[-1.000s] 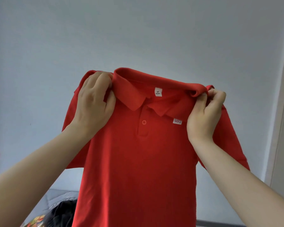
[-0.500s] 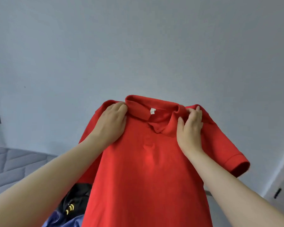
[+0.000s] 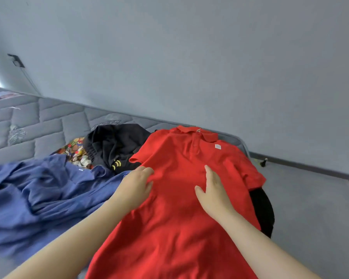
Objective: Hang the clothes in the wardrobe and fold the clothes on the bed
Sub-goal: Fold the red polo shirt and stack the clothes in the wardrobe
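Fingers (image 3: 209, 173) of right hand (image 3: 214, 193): straight, close together, pressed flat on chest of red polo shirt (image 3: 175, 228). Left hand (image 3: 136, 185): fingertips bent on polo's edge at 9 o'clock, below the sleeve; pinching or only resting, cannot tell. Polo lies face up on grey quilted mattress (image 3: 38, 121), collar toward 12 o'clock. Blue shirt (image 3: 38, 188) crumpled at 9 o'clock. Black garment with yellow stripes (image 3: 117, 146) at 11 o'clock, patterned cloth (image 3: 75, 151) just beside it. Another black piece (image 3: 263, 210) shows under polo at 3 o'clock.

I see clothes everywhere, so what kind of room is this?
Probably a bedroom: a quilted grey mattress lies along a plain wall, and a red polo shirt and a blue garment lie on it.
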`<state>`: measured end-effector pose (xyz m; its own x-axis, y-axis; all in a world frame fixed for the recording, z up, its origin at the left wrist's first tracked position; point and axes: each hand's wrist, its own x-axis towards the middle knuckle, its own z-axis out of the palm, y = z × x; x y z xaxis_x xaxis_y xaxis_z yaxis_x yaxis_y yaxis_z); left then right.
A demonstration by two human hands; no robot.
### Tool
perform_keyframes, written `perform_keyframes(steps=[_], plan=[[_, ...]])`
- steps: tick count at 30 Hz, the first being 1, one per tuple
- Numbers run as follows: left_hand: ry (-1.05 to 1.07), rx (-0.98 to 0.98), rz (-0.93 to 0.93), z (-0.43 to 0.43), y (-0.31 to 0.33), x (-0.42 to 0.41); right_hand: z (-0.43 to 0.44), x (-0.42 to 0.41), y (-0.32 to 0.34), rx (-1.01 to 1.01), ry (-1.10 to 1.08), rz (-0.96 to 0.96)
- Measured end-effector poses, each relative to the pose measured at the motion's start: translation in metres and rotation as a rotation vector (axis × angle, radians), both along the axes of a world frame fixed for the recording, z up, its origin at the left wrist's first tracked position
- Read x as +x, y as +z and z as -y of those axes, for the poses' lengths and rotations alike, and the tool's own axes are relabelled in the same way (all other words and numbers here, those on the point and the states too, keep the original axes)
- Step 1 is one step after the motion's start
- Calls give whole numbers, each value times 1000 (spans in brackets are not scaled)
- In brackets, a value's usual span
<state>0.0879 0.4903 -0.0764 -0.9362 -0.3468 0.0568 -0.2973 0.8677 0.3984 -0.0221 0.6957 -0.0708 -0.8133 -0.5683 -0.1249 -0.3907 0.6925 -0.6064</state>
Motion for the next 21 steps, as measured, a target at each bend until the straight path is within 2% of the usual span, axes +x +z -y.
perform_keyframes(steps=[6, 12, 15, 18, 21], plan=[[191, 98, -44, 2, -30, 104, 5, 79, -22, -21, 219, -8], [328, 238, 1, -9, -66, 180, 7, 155, -57, 34, 407, -35], [338, 289, -24, -10, -69, 194, 11, 181, -73, 181, 463, -111], [297, 314, 41, -10, -66, 202, 12, 198, -81, 395, 534, -235], [292, 368, 44, -12, -65, 206, 12, 204, -78, 436, 533, -307]])
